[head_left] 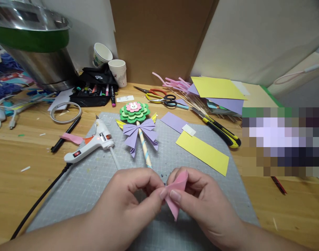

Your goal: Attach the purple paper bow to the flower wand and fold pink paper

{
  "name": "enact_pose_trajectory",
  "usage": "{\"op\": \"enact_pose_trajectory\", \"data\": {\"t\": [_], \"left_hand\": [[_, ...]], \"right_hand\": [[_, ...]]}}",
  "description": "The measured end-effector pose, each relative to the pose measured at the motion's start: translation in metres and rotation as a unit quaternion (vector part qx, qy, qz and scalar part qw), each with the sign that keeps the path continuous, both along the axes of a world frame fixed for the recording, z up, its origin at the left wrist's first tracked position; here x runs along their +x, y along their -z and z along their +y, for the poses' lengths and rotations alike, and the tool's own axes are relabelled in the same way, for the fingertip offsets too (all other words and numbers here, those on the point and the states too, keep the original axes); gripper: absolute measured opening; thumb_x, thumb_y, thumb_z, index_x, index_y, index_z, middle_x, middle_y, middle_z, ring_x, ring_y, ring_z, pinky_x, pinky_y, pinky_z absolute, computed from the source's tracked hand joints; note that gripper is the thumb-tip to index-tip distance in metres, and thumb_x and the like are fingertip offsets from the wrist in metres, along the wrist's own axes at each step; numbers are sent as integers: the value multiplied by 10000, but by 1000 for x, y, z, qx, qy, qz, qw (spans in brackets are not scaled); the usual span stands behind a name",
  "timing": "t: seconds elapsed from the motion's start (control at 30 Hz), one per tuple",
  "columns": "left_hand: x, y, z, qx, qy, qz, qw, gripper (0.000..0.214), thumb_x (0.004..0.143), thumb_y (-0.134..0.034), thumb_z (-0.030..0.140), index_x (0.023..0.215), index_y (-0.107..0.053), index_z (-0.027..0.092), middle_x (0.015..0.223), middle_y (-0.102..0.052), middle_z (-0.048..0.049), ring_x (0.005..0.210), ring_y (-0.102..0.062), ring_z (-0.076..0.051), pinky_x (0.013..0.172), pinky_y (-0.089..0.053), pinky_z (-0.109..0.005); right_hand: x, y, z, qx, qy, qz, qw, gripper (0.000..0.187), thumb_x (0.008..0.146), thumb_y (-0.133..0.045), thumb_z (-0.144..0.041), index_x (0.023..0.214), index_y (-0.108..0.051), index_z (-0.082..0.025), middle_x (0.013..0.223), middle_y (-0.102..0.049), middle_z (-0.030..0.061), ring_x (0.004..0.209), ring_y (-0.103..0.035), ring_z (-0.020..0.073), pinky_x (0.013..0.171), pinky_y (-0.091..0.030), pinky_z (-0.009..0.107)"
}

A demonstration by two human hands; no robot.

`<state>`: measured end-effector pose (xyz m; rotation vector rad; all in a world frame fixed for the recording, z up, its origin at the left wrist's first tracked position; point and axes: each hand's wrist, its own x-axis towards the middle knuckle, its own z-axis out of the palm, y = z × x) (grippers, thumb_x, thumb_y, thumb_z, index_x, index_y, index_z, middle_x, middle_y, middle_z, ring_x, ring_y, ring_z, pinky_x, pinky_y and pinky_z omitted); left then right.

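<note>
Both my hands meet over the grey cutting mat (70,195), pinching one folded piece of pink paper (177,188). My left hand (138,198) grips its left end between thumb and fingertips. My right hand (201,202) has its thumb pressed against the near side, with the other fingers behind the paper. Beyond them lies a paper flower wand (134,111) with green layers, a rabbit face at its centre and a striped stick. A purple paper bow (140,130) sits on that stick. To the left rests a white glue gun (93,146).
Yellow (203,151) and purple paper strips (173,122) lie right of the wand. A utility knife (217,127), scissors (162,99) and stacked coloured paper (218,87) are farther back. The glue gun's black cord (41,200) runs down the left. A steel bowl (34,42) stands at back left.
</note>
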<state>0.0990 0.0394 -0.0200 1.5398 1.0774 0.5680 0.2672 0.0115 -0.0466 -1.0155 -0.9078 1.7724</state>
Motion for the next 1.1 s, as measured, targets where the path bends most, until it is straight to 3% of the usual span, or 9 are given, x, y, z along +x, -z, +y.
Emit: {"op": "enact_pose_trajectory", "data": {"t": [0.2,0.37,0.6,0.8,1.1], "left_hand": [[-1,-1,1,26,-2,19,999,230,824,-555,227,621,-646,167,567,-611,19,547,-543,-104,531,-426,-189],[-1,-2,1,45,-4,37,998,218,813,-553,216,615,-629,166,565,-602,19,545,-541,-105,529,-426,-187],[-1,-3,1,57,21,25,998,233,830,-551,210,643,-686,176,572,-662,18,530,-565,-98,524,-427,-177],[0,-3,2,81,27,50,995,233,824,-551,208,631,-676,171,544,-630,22,511,-545,-95,510,-419,-174],[-1,-2,0,84,26,58,994,249,830,-544,231,604,-628,165,536,-612,18,511,-544,-98,507,-419,-174]], "right_hand": [[3,6,-1,30,56,42,997,119,805,-717,-272,744,-646,-199,737,-586,-22,640,-509,96,590,-416,209],[6,6,1,33,44,6,998,217,861,-647,-329,711,-635,-173,678,-537,-14,601,-448,99,545,-368,215],[4,4,3,50,64,34,996,149,787,-728,-257,709,-617,-195,722,-567,-15,621,-530,113,571,-425,238],[4,1,3,72,129,36,988,125,731,-774,-180,691,-660,-216,723,-574,-20,664,-517,110,593,-430,210],[6,1,2,71,119,63,988,73,794,-723,-218,730,-689,-228,756,-580,-9,669,-489,109,590,-398,209]]}}
